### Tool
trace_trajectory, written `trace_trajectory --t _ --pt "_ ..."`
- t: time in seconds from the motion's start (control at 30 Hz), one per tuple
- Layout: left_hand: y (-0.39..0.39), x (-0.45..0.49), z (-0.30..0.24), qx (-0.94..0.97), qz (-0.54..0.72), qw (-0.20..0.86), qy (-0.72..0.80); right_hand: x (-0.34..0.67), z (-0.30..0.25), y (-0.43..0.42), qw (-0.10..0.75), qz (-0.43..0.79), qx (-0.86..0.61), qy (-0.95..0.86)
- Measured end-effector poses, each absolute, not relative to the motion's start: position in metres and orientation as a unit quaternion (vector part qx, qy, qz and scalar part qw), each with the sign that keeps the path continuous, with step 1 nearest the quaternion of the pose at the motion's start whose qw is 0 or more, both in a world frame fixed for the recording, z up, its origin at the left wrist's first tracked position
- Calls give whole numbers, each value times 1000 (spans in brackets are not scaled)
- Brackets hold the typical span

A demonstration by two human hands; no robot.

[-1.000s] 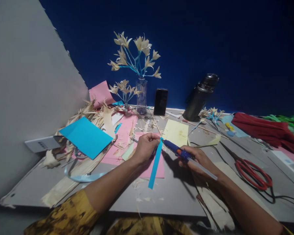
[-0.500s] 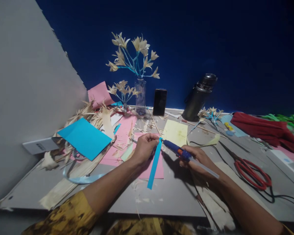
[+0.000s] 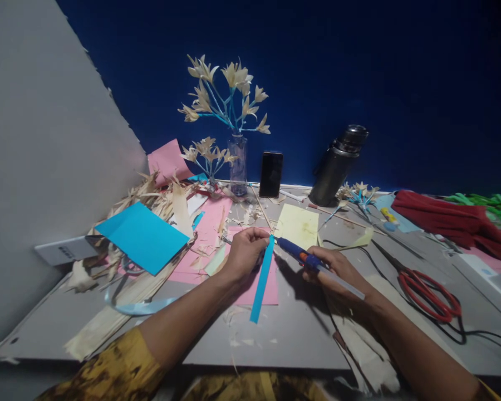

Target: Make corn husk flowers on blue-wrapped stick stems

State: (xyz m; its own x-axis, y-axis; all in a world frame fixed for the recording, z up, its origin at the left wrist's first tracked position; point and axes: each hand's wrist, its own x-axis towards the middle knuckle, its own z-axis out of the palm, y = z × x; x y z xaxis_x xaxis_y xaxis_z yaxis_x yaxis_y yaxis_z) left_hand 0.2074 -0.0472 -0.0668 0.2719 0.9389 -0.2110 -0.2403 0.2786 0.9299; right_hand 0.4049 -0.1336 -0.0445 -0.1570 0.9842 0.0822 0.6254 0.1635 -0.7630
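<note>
Between the fingertips of my left hand (image 3: 245, 256) is the top end of a blue paper strip (image 3: 262, 284), which hangs down over a pink sheet (image 3: 271, 295). My right hand (image 3: 338, 270) is wrapped round a blue glue gun (image 3: 296, 252) with a clear glue stick (image 3: 344, 285) out of its back. The gun's nozzle points left at the strip's upper end, very close to it; whether they touch I cannot tell. A thin stick (image 3: 262, 207) runs away from behind my left fingertips, and a pale yellow sheet (image 3: 298, 225) lies just beyond the gun.
At the back stand a glass vase (image 3: 237, 167) of dried-husk flowers, a phone (image 3: 271, 174) and a dark flask (image 3: 338, 167). Blue paper (image 3: 142, 236) lies over husks at left. Red-handled scissors (image 3: 430, 295), a cable (image 3: 376, 262) and a red cloth (image 3: 451, 223) are at right.
The view has shifted slightly. The rear of the glue gun and my right hand have moved a little left; both hands keep their holds.
</note>
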Motion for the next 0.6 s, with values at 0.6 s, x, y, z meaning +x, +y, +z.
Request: trace_trajectory --t 0.6 --pt "-41 205 -71 432 444 663 421 412 -55 -130 261 240 -602 -716"
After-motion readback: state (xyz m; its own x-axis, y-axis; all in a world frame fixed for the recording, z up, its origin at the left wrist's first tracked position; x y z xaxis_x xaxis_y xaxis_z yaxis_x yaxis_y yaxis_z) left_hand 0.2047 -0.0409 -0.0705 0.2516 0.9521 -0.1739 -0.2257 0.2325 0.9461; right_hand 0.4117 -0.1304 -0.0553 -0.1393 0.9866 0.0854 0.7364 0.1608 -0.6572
